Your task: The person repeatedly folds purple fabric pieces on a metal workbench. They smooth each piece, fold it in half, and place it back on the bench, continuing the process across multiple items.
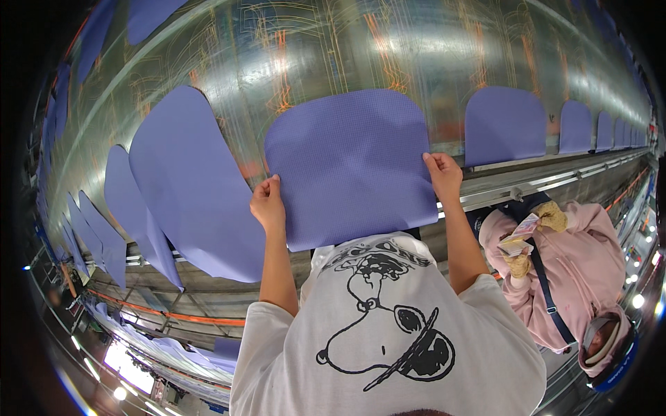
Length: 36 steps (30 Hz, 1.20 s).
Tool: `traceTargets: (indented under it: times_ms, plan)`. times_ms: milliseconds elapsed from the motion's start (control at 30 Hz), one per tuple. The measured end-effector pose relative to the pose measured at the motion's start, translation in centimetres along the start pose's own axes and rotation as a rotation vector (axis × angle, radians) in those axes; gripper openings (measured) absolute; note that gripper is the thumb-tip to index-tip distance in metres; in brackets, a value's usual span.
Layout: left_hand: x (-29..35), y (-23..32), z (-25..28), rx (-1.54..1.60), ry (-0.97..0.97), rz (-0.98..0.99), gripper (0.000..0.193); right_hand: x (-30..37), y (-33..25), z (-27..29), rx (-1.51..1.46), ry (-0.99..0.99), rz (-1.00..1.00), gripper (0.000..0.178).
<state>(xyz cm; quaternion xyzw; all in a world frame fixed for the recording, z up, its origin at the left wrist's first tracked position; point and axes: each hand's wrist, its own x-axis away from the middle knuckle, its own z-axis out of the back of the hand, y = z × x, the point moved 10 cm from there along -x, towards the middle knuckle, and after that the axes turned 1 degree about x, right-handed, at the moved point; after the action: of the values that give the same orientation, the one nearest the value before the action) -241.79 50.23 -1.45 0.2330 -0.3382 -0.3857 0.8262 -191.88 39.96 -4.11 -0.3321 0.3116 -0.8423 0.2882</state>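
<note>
A purple textured sheet with rounded far corners lies in front of me, its near edge hanging over the table's edge toward my shirt. My left hand pinches its left side edge between thumb and fingers. On the opposite side my right hand grips the right edge in the same way, slightly farther up. The sheet's far part rests on a shiny metal table marked with orange and yellow lines. Between my hands the near part bends a little, with a crease by the right hand.
More purple pieces overhang the table edge at left. Similar rounded pieces run in a row to the right. A metal rail follows the near edge. Close at my right stands a person in a pink top, wearing patterned gloves and holding colourful papers.
</note>
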Motion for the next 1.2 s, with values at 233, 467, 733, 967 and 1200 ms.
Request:
traceTargets:
  times_ms: [233,467,733,967,1200]
  plan:
    - [-0.3,-0.8,-0.7,0.032,-0.015,-0.031,0.030,0.3,-1.0,0.8,0.069,0.026,-0.015,0.024]
    - [-0.1,-0.4,-1.0,0.007,-0.012,-0.052,0.030,0.6,-1.2,1.1,0.008,0.030,0.095,0.020]
    - [-0.6,-1.3,-1.5,0.052,-0.046,-0.061,0.032,0.1,-1.6,1.4,0.060,-0.010,0.137,0.021]
    - [-0.5,-1.6,-1.1,0.008,-0.002,-0.083,0.030,-0.2,-2.2,1.2,0.183,0.004,0.230,0.024]
    - [-0.6,-1.5,-0.3,0.038,-0.007,0.016,0.033,-0.5,0.2,-0.3,0.031,-0.074,0.067,0.024]
